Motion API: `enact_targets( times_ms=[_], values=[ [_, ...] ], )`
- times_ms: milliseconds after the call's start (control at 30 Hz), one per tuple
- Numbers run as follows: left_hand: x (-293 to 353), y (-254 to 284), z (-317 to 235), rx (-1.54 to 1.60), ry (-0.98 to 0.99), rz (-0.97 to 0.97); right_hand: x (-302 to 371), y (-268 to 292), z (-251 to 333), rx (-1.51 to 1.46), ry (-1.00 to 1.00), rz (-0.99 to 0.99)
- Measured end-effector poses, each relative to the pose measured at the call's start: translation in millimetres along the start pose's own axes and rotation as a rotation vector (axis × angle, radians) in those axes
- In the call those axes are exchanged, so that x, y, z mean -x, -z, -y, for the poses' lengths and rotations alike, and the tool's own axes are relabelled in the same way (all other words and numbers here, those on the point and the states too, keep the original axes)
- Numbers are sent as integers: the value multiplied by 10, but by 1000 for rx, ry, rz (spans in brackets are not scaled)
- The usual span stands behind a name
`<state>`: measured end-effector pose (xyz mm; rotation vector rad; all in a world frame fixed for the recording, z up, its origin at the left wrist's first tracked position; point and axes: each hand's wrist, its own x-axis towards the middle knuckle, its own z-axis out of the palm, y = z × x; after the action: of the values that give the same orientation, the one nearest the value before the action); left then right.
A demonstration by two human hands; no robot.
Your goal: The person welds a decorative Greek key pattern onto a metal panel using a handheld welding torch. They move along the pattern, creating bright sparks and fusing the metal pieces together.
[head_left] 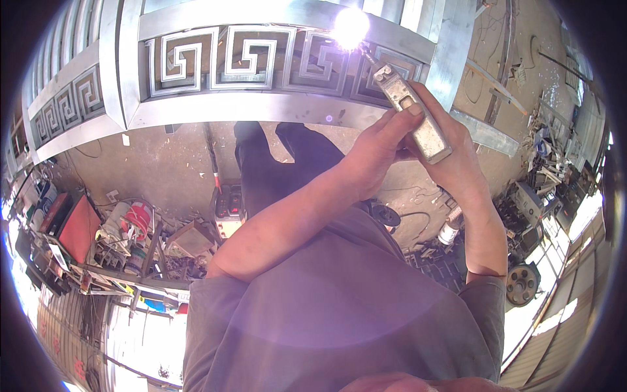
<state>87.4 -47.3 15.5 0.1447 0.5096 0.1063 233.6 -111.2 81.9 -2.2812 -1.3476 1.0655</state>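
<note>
A boxy, worn metal welding torch [428, 138] is in both my hands, its narrow nozzle pointing up and left. At the nozzle's end a glaring white-violet arc hides the spot it meets on the silvery metal gate frame [261, 108]. My left hand [379, 153] closes on the torch from the left, its thumb lying on the upper face by the switch. From the right, my right hand [454, 140] wraps around the torch body, its fingers partly hidden behind it. Square spiral key-pattern panels [243, 57] fill the frame's band to the left of the arc.
At the left lie a red panel [80, 225], a pink bucket [137, 217] and piled scrap. A red and black machine [228, 206] stands on the floor beside my legs. A pulley wheel [522, 285] and metal clutter line the right side. Cables cross the floor.
</note>
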Motion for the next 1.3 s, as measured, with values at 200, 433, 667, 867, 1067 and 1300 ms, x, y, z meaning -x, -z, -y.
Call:
enact_targets(
  times_ms=[200,433,667,867,1067,1300],
  values=[
    [-25,15,49,24,-24,-18,-7,39,49,-60,-78,52],
    [-18,-4,47,11,-17,-29,7,25,53,5,-68,33],
    [17,-15,99,0,17,-7,116,85,84,-100,-119,74],
    [239,-43,125,-67,73,-11,340,11,63,-194,-89,63],
    [399,6,138,-195,76,13,527,-169,-29,-355,-19,12],
    [476,192,232,-264,59,108,808,-282,-121,-500,-103,-146]
  ],
)
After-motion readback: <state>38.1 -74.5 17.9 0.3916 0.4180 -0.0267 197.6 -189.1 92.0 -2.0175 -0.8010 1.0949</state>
